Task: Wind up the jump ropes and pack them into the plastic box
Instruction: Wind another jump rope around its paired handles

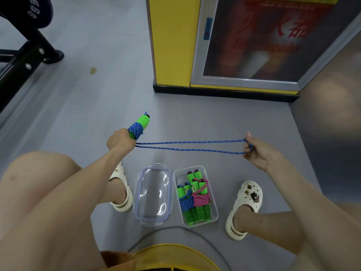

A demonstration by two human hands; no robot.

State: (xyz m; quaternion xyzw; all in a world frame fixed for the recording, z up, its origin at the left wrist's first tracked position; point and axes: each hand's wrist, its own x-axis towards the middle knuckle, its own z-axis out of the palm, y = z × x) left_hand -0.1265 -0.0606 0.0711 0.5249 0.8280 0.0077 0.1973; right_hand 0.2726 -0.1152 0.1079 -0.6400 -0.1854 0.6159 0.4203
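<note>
Left grip [120,140] clamped round the lower end of the green foam handles [143,122], just below a tight coil [135,130] of rope wound about them. Right grip [259,151] pinched on the far bend of the blue rope [191,146], thumb and curled fingers closed through the loop. Between the two, a doubled span drawn nearly taut, running almost level from left to right, both strands close together. Long axis of the free rope crosswise to the body; long axis of the handles tilted up and away, roughly square to that span. Reads as winding partly done: probably calls for carrying the loop end leftward and round the handles, with the right grip travelling and the left as anchor. Thin braided cord, speckled blue, limp where slack; handles soft-looking and ribbed, dark-capped at the top. Under the span, on the grey floor [97,106], the clear plastic box [214,210], open, nearer the right grip, holding a blue bundle [186,204] and a pink bundle [201,199] on green handles laid side by side. Just beside its left wall, the transparent lid [154,194], glossy, round-cornered. Farther out, pale slippers [246,204] on either side and a yellow cabinet [172,42] beyond.
</note>
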